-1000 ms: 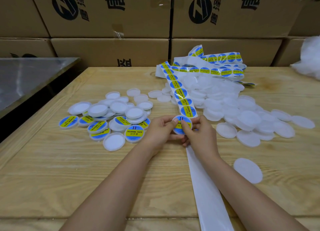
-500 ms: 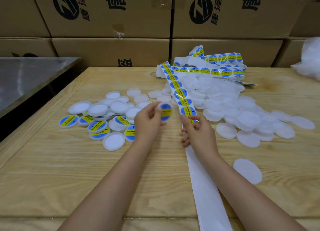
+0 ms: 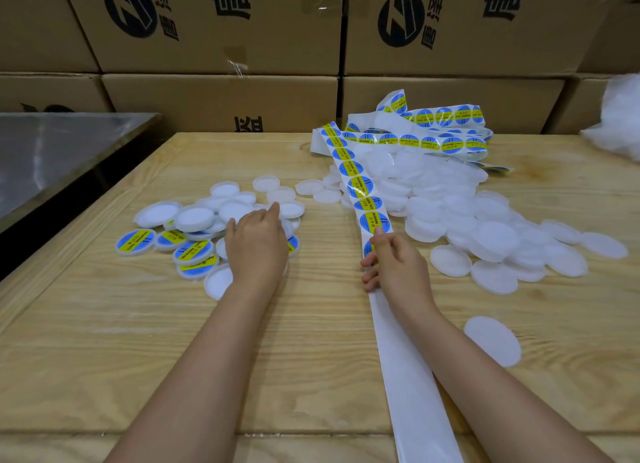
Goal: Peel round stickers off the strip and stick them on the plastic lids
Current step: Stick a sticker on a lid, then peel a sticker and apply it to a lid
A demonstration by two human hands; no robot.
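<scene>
wooden table (image 3: 104, 324) underneath, sticker strip (image 3: 408, 376) running down the middle from the heap of plain lids (image 3: 485, 227). right hand (image 3: 398, 268) pinches the strip just below a sticker (image 3: 375, 221); left hand (image 3: 256, 247) lies palm-down over the labelled lids (image 3: 194, 251), its grip hidden.

blue-and-yellow stickers (image 3: 375, 221), white lids (image 3: 450, 260), pale wood-grain table (image 3: 104, 324), brown boxes (image 3: 221, 102)

The round stickers (image 3: 360, 186) on the strip (image 3: 412, 393) read "SOLDERING PASTE" in dark letters on a yellow band, with a "II"-like mark on the blue part. The labelled lids (image 3: 135, 241) toward the table's (image 3: 104, 358) left edge bear the same words. The cardboard boxes (image 3: 207, 29) beyond its far edge show a dark round logo and large Chinese characters.
</scene>
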